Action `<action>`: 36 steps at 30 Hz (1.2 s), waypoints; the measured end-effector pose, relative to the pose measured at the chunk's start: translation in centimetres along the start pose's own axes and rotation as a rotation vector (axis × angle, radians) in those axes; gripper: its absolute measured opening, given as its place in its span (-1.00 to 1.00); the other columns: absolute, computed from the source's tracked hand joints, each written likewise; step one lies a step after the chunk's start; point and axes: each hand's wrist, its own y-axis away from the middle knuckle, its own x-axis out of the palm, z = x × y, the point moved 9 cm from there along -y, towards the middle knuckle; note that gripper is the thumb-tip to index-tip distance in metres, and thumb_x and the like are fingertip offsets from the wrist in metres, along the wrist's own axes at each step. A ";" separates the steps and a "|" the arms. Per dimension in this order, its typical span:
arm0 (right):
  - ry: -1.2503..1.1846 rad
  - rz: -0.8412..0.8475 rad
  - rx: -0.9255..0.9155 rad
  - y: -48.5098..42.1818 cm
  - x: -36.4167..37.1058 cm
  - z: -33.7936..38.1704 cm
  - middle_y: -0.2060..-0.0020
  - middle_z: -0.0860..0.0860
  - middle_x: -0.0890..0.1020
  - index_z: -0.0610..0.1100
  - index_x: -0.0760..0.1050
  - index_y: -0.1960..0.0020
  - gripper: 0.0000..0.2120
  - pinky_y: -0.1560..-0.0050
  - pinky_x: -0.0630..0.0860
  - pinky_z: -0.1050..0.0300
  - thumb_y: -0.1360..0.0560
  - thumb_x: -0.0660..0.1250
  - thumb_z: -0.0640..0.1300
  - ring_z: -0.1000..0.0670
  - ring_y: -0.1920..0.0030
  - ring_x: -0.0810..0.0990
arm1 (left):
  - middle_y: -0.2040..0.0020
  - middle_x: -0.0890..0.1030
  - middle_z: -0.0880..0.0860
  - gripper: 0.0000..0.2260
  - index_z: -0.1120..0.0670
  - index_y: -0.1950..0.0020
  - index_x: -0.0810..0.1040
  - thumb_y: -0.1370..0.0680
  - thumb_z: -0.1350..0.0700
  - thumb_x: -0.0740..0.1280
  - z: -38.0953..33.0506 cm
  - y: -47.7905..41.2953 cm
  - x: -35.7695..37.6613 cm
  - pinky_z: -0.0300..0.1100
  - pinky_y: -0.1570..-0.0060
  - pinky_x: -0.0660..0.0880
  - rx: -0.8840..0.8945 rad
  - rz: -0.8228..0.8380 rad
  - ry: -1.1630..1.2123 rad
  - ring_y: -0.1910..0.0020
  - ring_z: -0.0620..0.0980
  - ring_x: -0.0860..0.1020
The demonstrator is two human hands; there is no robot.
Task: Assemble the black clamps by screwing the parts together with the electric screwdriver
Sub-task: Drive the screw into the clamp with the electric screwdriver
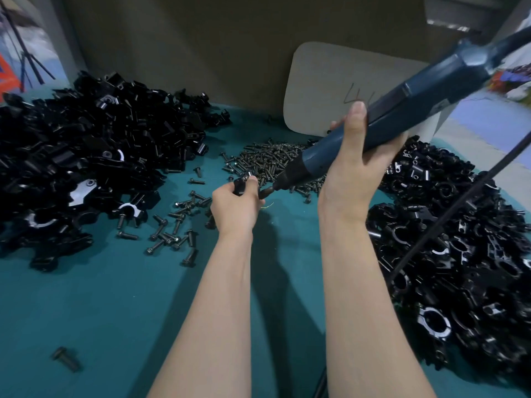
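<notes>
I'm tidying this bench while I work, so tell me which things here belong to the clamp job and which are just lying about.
Job: electric screwdriver in right hand; clamp part in left hand; screw heap; left pile of clamp parts; right pile of clamps.
Lying about: grey card against the wall; tripod far left.
</notes>
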 end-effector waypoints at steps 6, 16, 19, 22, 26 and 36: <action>-0.033 -0.081 0.026 -0.3 -1.5 -0.5 -0.14 -0.13 0.51 0.08 0.20 -0.21 -0.63 -0.08 0.54 0.15 -0.53 0.31 -0.12 0.08 0.08 0.60 | 0.54 0.57 -0.10 -0.80 0.08 0.22 0.51 -0.56 0.03 0.36 -0.1 0.0 0.1 0.10 -0.05 0.59 0.014 -0.011 0.000 0.27 0.10 0.64; 0.023 -0.062 0.064 0.1 -0.8 -1.0 -0.28 -0.22 0.46 0.11 0.16 -0.26 -0.53 -0.26 0.44 -0.17 -0.46 0.32 -0.01 -0.26 -0.23 0.49 | 0.30 0.61 0.00 -0.79 0.19 0.01 0.55 -0.57 0.03 0.35 -0.1 -0.1 -0.1 0.07 -0.07 0.59 0.029 -0.025 -0.005 0.29 0.07 0.65; 0.023 -0.057 0.054 0.2 -0.5 -0.8 -0.29 -0.17 0.45 0.09 0.14 -0.28 -0.50 -0.28 0.43 -0.13 -0.46 0.33 -0.02 -0.22 -0.25 0.49 | 0.56 0.55 -0.11 -0.82 0.11 0.17 0.52 -0.57 0.04 0.35 0.0 0.1 0.1 0.08 -0.07 0.59 0.010 -0.015 0.003 0.29 0.09 0.64; 0.022 -0.031 0.052 0.1 -0.3 -0.9 -0.29 -0.15 0.45 0.08 0.16 -0.29 -0.52 -0.29 0.44 -0.10 -0.48 0.32 -0.04 -0.18 -0.24 0.50 | 0.54 0.56 -0.12 -0.78 0.08 0.24 0.47 -0.57 0.04 0.35 -0.1 0.2 0.0 0.07 -0.06 0.59 0.007 -0.019 0.007 0.32 0.08 0.65; 0.009 -0.021 0.063 0.1 -0.5 -0.9 -0.28 -0.23 0.46 0.10 0.14 -0.31 -0.50 -0.27 0.45 -0.12 -0.48 0.31 -0.01 -0.18 -0.19 0.54 | 0.48 0.58 -0.09 -0.82 0.07 0.20 0.49 -0.56 0.04 0.36 -0.6 0.0 -0.1 0.07 -0.04 0.60 0.038 -0.020 -0.005 0.29 0.08 0.67; -0.068 0.020 0.014 0.0 -0.3 -0.5 -0.12 -0.20 0.46 0.02 0.14 -0.38 -0.46 -0.12 0.55 0.05 -0.49 0.30 -0.04 0.04 0.10 0.58 | 0.28 0.60 0.00 -0.82 0.13 0.18 0.52 -0.55 0.06 0.37 -0.9 -0.1 -0.2 0.05 0.00 0.62 0.077 -0.005 -0.049 0.40 0.00 0.63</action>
